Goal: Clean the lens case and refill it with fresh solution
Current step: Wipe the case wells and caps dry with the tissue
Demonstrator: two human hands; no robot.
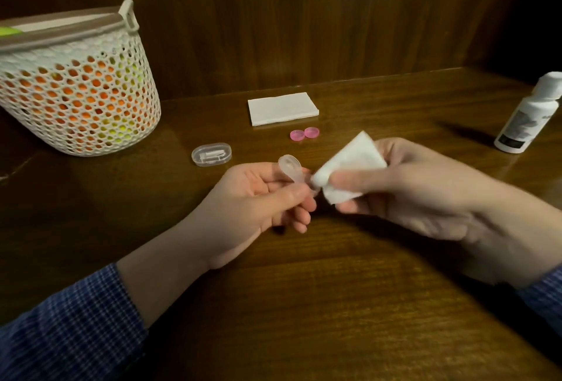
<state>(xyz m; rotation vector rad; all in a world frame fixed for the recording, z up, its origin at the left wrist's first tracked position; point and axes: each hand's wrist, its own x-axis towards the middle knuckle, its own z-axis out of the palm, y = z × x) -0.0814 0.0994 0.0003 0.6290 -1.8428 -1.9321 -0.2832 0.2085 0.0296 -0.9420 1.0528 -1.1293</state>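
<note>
lens case (291, 171): far well buried under the tissue (349, 167), can't see inside;
bottle (529, 116): cap clipped by right edge; label print way too blurry;
basket (76, 91): left side cut off; contents unclear

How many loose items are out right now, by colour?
Pink: 2, the lens case caps
Clear: 2, the lens case and the small oval box
White: 4, the tissue, folded tissue stack, solution bottle, mesh basket
Total: 8

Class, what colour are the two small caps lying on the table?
Pink: the two caps lie side by side, clearest in the head view.
</note>
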